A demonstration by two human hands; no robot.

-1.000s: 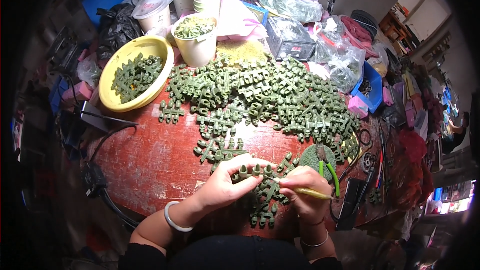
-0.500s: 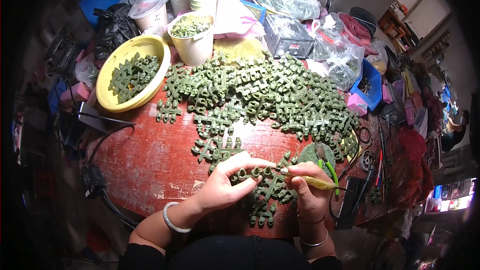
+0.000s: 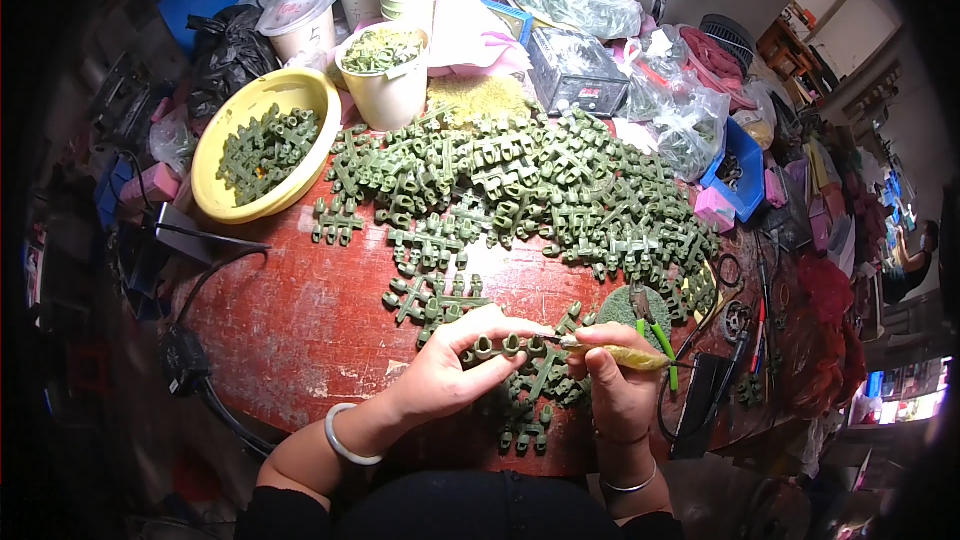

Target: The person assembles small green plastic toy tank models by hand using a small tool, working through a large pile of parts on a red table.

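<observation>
- We look from the person's head, through the left one of two wide fisheye cameras.
- We face downward and forward, over the red table (image 3: 300, 310); the left hand (image 3: 452, 365) and the right hand (image 3: 622, 385) are near us, at lower middle.
- White buckets (image 3: 388, 98) stand farther from us, toward the upper edge.

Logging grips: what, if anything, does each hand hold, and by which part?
The left hand holds a green piece by its sides, between thumb and forefinger; the right hand holds a yellow-handled tool by its handle.
</observation>
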